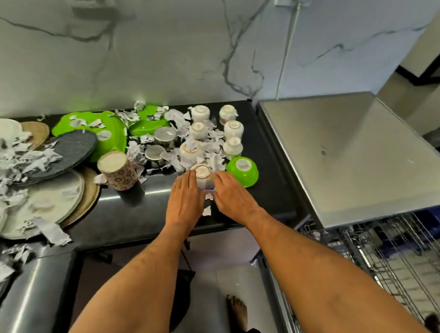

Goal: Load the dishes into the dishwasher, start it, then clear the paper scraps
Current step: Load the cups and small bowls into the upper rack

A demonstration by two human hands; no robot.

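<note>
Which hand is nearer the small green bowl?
Right. The right hand sits just beside the small green bowl, on the white cup; the left hand is across that cup, farther away.
</note>
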